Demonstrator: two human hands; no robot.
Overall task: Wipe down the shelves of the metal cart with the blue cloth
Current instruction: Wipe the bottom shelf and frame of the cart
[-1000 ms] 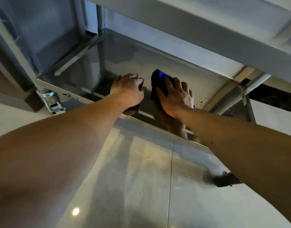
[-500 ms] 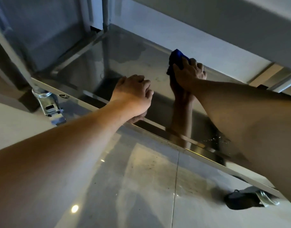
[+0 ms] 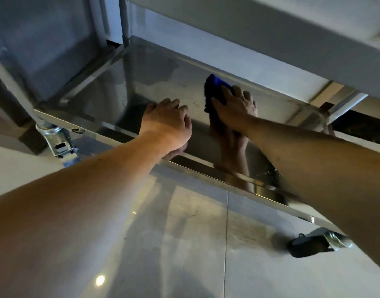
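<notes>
The bottom shelf (image 3: 154, 82) of the metal cart is a shiny steel tray that mirrors my arms. My right hand (image 3: 236, 108) presses the blue cloth (image 3: 215, 87) flat against the shelf near its far edge, fingers spread over the cloth, part of which sticks out beyond my fingertips. My left hand (image 3: 167, 123) rests on the shelf just inside the front rim (image 3: 206, 177), fingers loosely bent, with nothing in it. The two hands lie side by side, a short gap apart.
A higher shelf (image 3: 270, 29) of the cart overhangs the work area. Caster wheels stand at the front left (image 3: 58, 143) and front right (image 3: 318, 244). Upright posts rise at the back left (image 3: 124, 22) and back right. Glossy floor tiles (image 3: 184, 244) lie below.
My right hand pushed the cloth away to the far edge of the shelf, then drew it back a little toward the middle. My left hand stayed in place.
</notes>
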